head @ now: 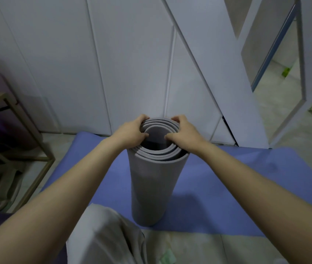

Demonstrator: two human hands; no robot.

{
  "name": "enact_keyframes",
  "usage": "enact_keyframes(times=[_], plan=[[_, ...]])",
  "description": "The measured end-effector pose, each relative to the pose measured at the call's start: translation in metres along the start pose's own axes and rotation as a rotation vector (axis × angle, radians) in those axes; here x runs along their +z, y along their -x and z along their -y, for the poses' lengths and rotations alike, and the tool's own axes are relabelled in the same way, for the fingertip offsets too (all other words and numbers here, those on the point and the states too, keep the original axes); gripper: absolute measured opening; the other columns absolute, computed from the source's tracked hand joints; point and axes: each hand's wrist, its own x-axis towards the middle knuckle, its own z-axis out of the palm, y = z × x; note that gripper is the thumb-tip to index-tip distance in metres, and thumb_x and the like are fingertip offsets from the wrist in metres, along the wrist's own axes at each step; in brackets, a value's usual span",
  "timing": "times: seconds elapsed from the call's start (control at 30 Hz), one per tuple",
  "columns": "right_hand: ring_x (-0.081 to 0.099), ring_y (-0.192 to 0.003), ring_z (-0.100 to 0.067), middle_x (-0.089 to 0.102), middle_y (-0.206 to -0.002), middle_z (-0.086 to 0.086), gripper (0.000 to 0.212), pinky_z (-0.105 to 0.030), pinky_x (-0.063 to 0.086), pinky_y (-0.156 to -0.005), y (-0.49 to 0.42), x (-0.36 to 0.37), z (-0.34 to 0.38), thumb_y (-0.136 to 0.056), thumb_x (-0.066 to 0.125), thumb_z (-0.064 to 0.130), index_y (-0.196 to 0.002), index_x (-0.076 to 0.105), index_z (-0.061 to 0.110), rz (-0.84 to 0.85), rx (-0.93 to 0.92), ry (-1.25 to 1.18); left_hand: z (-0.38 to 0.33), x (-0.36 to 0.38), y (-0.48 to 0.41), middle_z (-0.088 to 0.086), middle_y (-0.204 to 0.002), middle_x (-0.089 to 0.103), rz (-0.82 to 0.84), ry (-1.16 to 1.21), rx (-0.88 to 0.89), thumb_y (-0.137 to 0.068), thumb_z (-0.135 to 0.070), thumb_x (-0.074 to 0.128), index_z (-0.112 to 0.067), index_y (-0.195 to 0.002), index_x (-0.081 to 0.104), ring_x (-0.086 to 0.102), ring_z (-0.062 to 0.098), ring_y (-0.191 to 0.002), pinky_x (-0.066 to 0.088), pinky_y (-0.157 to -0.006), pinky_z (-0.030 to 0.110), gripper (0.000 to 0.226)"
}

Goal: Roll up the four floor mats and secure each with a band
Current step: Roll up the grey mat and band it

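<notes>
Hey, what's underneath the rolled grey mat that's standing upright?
The rolled grey mat stands on end on a blue mat that is spread flat. Whatever lies directly beneath its base is hidden.

We get a dim frame with a cool blue-grey cast. Brightest area: the doorway (273,80), upper right. The rolled mat (151,187) throws a soft-edged shadow to the right of its base onto the blue mat (237,178). Lower left around the metal frame (31,130) sinks near black. Wall panels (132,63) lean and bow toward the edges: wide-angle distortion. Bottom edge is soft.
</notes>
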Motion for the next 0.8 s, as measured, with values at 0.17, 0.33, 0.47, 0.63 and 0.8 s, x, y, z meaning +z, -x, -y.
enact_keyframes(times=[0.17,0.33,0.47,0.63,0.8], plan=[[0.062,-0.089,-0.034,0.052,-0.126,-0.018,0.072,-0.035,0.051,-0.07,0.015,0.003,0.012,-0.087,0.058,0.039,-0.139,0.021,0.006,0.073,0.159,0.292,-0.005,0.003,0.0,0.015,-0.12,0.06,-0.072,-0.062,-0.003,-0.094,-0.016,0.052,-0.02,-0.133,0.039,0.055,0.034,-0.107,0.042,-0.08,0.036,0.041],[0.058,-0.051,-0.028,0.054,-0.118,-0.023,0.044,-0.038,0.057,-0.054,0.015,0.002,0.028,-0.093,0.045,0.01,-0.133,0.029,0.002,0.124,0.109,0.184,0.001,0.0,0.007,0.016,-0.118,0.06,-0.152,-0.017,-0.092,-0.096,-0.022,0.052,-0.016,-0.127,0.042,0.056,0.035,-0.104,0.045,-0.081,0.04,0.033],[0.063,-0.07,-0.035,0.055,-0.114,-0.02,0.037,-0.045,0.058,-0.061,0.005,0.003,0.032,-0.091,0.044,0.007,-0.127,0.038,0.008,0.055,-0.007,0.221,0.004,-0.003,0.012,0.017,-0.112,0.06,-0.202,0.007,-0.109,-0.097,-0.019,0.049,-0.011,-0.121,0.043,0.055,0.033,-0.096,0.039,-0.072,0.036,0.026],[0.046,-0.122,-0.035,0.032,-0.148,-0.011,0.06,-0.039,0.04,-0.094,0.006,0.025,0.042,-0.096,0.044,0.026,-0.148,0.017,0.015,-0.033,-0.182,0.44,0.021,-0.005,0.011,0.024,-0.11,0.057,-0.244,-0.066,-0.166,-0.096,-0.015,0.045,-0.005,-0.111,0.036,0.052,0.039,-0.092,0.034,-0.069,0.039,0.02],[-0.003,-0.145,-0.037,0.013,-0.158,0.003,0.061,-0.054,0.012,-0.115,0.027,0.056,0.052,-0.091,0.039,0.061,-0.141,0.039,0.026,0.111,-0.475,0.511,0.045,-0.024,0.016,0.027,-0.119,0.055,-0.31,0.0,-0.269,-0.094,-0.012,0.048,-0.002,-0.116,0.041,0.052,0.043,-0.108,0.035,-0.075,0.038,0.025]])
